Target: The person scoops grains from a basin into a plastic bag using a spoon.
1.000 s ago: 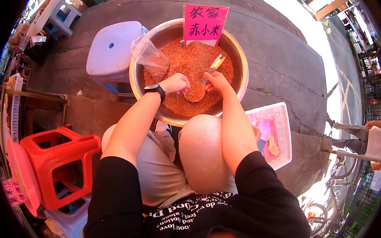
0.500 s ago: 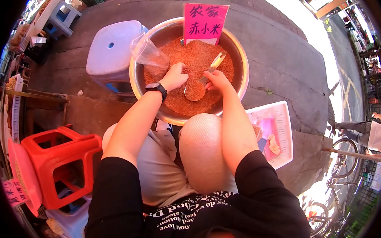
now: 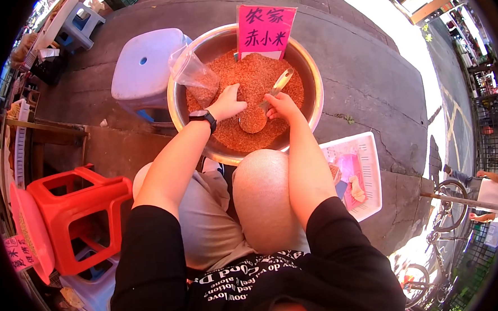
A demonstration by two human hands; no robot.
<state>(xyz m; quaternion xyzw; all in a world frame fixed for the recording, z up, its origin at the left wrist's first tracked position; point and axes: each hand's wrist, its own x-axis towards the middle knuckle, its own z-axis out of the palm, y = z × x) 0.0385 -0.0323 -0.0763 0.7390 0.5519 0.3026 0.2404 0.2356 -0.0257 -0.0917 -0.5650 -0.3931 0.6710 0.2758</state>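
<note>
A wide metal basin (image 3: 317, 95) holds a heap of reddish-brown grain (image 3: 231, 136). My right hand (image 3: 283, 107) is closed around the lower handle of a metal ladle (image 3: 281, 80), whose round bowl lies in the grain and is filled with it. Over the grain just left of the bowl is my left hand (image 3: 228, 104), thumb and fingers apart, its fingertips at the grain. A clear plastic bag (image 3: 190, 68), partly filled with grain, leans on the basin's left side. A pink sign (image 3: 266, 28) with handwritten characters stands in the heap's far side.
A blue stool (image 3: 148, 65) stands left of the basin, and a red stool (image 3: 89, 214) is nearer on the left. A white basket (image 3: 371, 177) with pink bags sits beside my right knee. At the right are a bicycle (image 3: 440, 252) and a person (image 3: 487, 193).
The ladle's bowl, partly bare before, is now covered with grain. My left hand has barely moved. The person at the far right has shifted position.
</note>
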